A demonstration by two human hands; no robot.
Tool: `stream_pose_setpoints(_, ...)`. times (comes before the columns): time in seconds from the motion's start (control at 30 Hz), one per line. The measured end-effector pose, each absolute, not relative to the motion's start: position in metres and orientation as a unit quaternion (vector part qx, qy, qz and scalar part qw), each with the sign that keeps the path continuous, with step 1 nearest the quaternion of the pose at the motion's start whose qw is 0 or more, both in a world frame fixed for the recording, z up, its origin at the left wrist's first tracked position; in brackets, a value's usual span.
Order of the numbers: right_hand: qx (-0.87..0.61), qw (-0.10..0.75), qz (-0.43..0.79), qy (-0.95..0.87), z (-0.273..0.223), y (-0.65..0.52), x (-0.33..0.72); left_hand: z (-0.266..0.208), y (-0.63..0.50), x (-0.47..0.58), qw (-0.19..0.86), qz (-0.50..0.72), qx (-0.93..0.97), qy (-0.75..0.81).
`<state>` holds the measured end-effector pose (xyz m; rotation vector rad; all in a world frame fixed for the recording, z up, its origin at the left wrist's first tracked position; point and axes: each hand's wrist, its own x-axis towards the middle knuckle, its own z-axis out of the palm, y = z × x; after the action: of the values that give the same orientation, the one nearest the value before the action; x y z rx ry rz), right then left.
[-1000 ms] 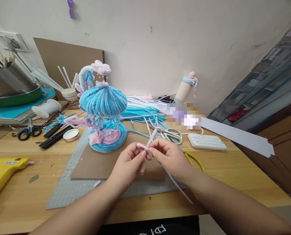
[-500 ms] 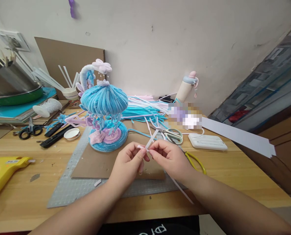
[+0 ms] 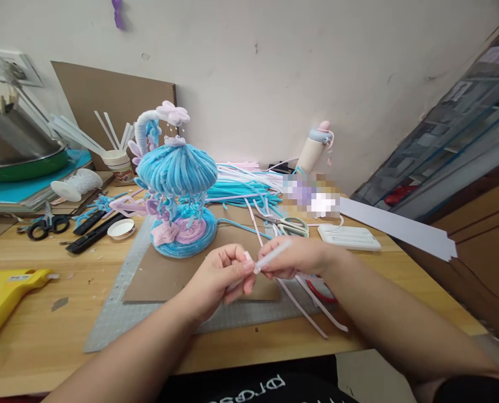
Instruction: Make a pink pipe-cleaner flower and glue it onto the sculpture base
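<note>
My left hand point(image 3: 228, 270) is closed in a pinch, with a small pale pink-white piece point(image 3: 248, 256) at its thumb and fingertip. Just to its right, my right hand point(image 3: 295, 257) has its fingers curled and pinched at the lower end of a translucent white strip point(image 3: 276, 252). This strip slants up across the back of the right hand, slightly blurred. The fingertips of both hands nearly meet above a brown cardboard sheet point(image 3: 148, 282). Behind my left hand stands a blue and pink fuzzy-stem jellyfish lamp shape point(image 3: 177, 168) on a coiled base.
Scissors point(image 3: 293, 226), blue fuzzy stems point(image 3: 241, 193) and a white power bank point(image 3: 350, 238) lie beyond my right hand. A yellow glue gun point(image 3: 12, 296) is at the left. A grey cutting mat point(image 3: 106, 319) lies under the cardboard. A bottle point(image 3: 312, 148) stands at the wall.
My right hand has turned over, its back now upward, and the white strip has tipped further to the right. Pale stems and a red-handled tool now show below my right wrist.
</note>
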<state>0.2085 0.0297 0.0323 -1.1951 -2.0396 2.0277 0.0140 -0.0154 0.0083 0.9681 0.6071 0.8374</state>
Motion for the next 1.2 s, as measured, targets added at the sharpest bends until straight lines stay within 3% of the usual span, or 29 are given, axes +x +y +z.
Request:
stream_pose_setpoints(0.2,-0.436,-0.023,0.555,-0.708,0.067,0.043,0.194,-0.001,-0.011,0.017,0.699,0.314,0.531,0.362)
stream_pose_setpoints(0.23,-0.449,-0.01,0.509,-0.734,0.074,0.038,0.191,-0.002,-0.01,0.018,0.696,0.323,0.523,0.37)
stream_pose_setpoints(0.37,-0.43,0.053,0.121,-0.893,0.087,0.002,0.184,-0.003,-0.009,0.018,0.724,0.387,0.444,0.359)
stream_pose_setpoints(0.47,-0.408,0.075,0.016,-0.91,0.077,-0.021,0.188,0.001,-0.009,0.016,0.739,0.412,0.405,0.346)
stream_pose_setpoints(0.57,-0.4,0.162,0.088,-0.898,0.059,-0.026,0.197,0.006,-0.011,0.015,0.759,0.408,0.388,0.326)
stream_pose_setpoints(0.67,-0.404,0.222,0.315,-0.83,0.046,-0.015,0.204,0.009,-0.014,0.012,0.799,0.379,0.369,0.284)
stream_pose_setpoints(0.73,-0.387,0.177,0.456,-0.782,0.044,-0.002,0.207,0.01,-0.016,0.009,0.829,0.339,0.368,0.249)
stream_pose_setpoints(0.87,-0.379,0.009,0.57,-0.729,0.054,0.024,0.207,0.009,-0.019,0.007,0.826,0.237,0.457,0.229)
stream_pose_setpoints(1.0,-0.417,0.002,0.522,-0.744,0.075,0.031,0.201,0.007,-0.018,0.013,0.753,0.244,0.514,0.331)
stream_pose_setpoints(1.2,-0.459,0.093,0.165,-0.868,0.091,-0.006,0.198,0.006,-0.01,0.015,0.735,0.353,0.43,0.388)
